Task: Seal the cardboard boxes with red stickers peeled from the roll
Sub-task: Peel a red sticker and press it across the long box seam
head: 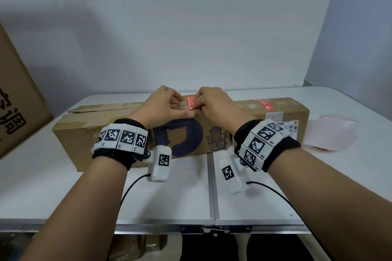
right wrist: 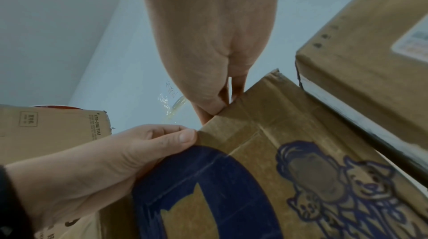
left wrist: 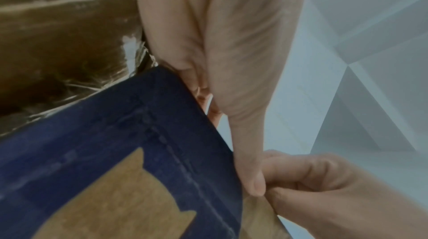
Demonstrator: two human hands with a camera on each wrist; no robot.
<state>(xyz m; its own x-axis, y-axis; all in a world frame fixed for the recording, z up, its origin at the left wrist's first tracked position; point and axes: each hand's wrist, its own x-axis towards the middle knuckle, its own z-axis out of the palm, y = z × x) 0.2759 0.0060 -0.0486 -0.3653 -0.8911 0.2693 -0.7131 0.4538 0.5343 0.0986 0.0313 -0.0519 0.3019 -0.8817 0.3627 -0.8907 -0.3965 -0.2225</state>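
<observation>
red sticker [head: 190, 101] — likely limp and tacky, so hold its edge. right hand [head: 212, 105] pinches it; left hand [head: 161, 105] alongside grips the cardboard box [head: 106, 129].

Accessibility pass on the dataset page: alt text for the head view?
The left hand grips the top edge of a long cardboard box while the right hand pinches a red sticker onto its seam. A second sticker sits further right.

Black wristbands [head: 115, 155] — white marker blocks [head: 122, 136], black cables [head: 127, 189].
</observation>
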